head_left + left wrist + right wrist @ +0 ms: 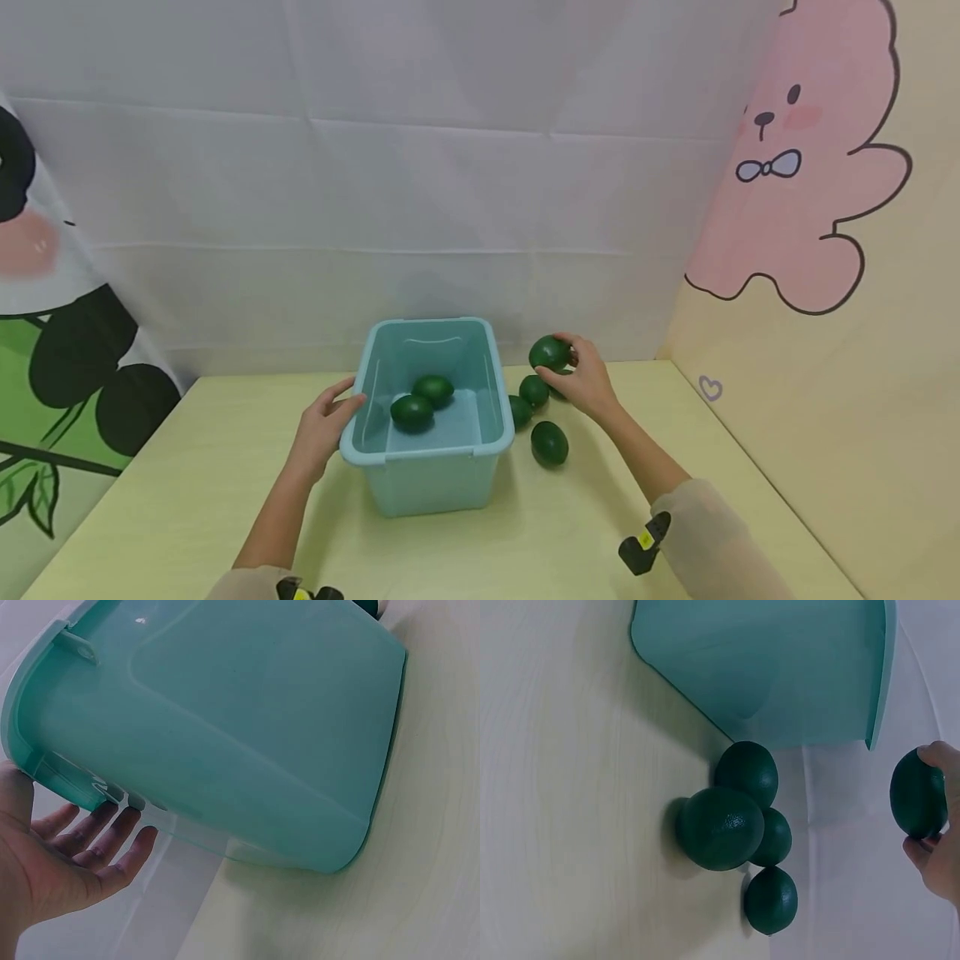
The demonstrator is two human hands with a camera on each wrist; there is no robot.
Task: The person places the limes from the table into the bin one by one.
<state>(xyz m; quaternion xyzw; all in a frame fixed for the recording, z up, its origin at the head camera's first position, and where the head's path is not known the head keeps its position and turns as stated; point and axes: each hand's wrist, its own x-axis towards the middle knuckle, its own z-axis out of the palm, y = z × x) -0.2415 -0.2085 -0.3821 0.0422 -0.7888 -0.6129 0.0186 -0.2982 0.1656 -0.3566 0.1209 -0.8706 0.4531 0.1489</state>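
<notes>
A light teal plastic bin [441,483] stands on the table, with two dark green oval fruits [412,413] inside. At its left side my left hand [321,429] touches the rim, its fingers spread and only loosely bent in the left wrist view. My right hand [585,379] holds another dark green oval fruit [549,352] between thumb and fingers, raised off the table to the right of the bin. Below it several more such fruits lie beside the bin; the nearest fruit [550,443] shows whole, and another fruit [771,900] shows at the cluster's end in the right wrist view.
The pale yellow table [187,492] meets a white cloth backdrop [420,192] behind the bin. To the right rises a cream wall [847,400] with a pink bear. A black-and-green printed panel [75,367] borders the left side.
</notes>
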